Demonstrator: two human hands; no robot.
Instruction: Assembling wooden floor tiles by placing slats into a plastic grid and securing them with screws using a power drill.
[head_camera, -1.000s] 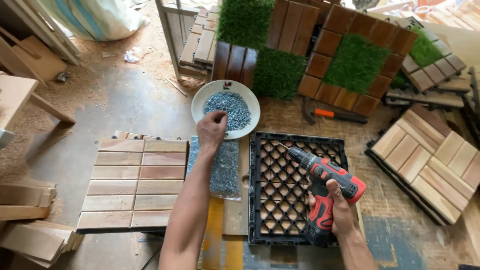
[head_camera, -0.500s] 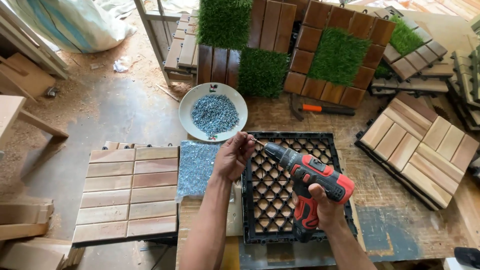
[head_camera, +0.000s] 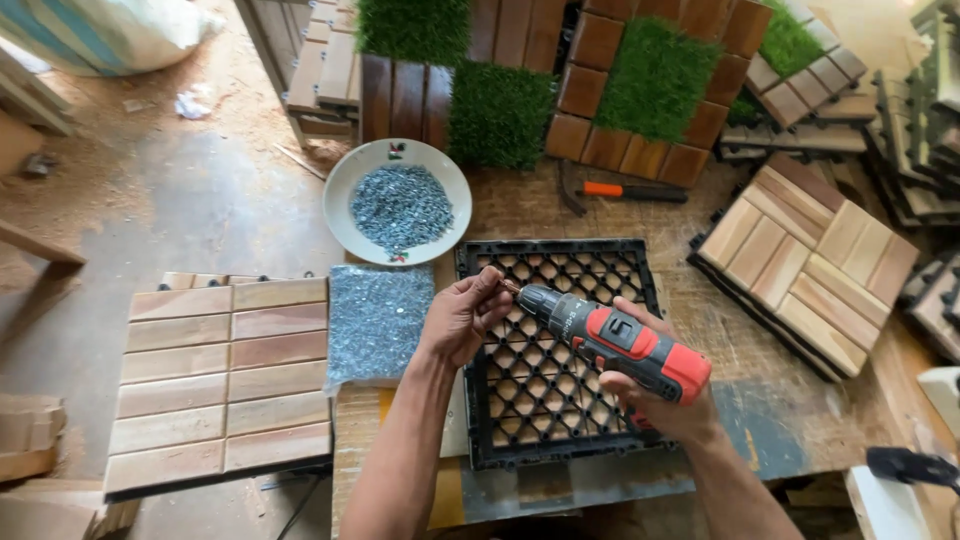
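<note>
Sawdust covers the workshop floor around a worn wooden bench (head_camera: 800, 420), and I take it in from left to right. Furthest left lies a slatted wooden tile (head_camera: 225, 385), face up, just beside a clear bag of screws (head_camera: 375, 322). Above the bag sits a white bowl (head_camera: 397, 200) heaped with more screws. My left hand (head_camera: 462, 318) hovers over the left edge of the black plastic grid tile (head_camera: 555, 350), fingers pinched together on a small screw (head_camera: 497, 287) held against the tip of the drill; thumb and forefinger are tight on it, the other fingers curled in. Next comes the red and black cordless drill (head_camera: 610, 340), angled up-left above the grid. My right hand (head_camera: 665, 400) is wrapped fully round its handle, clamped firm. Beyond, an orange-handled hammer (head_camera: 620, 190) lies on the bench near grass and wood tiles (head_camera: 650, 80), and a parquet tile (head_camera: 805, 260) rests far right.
</note>
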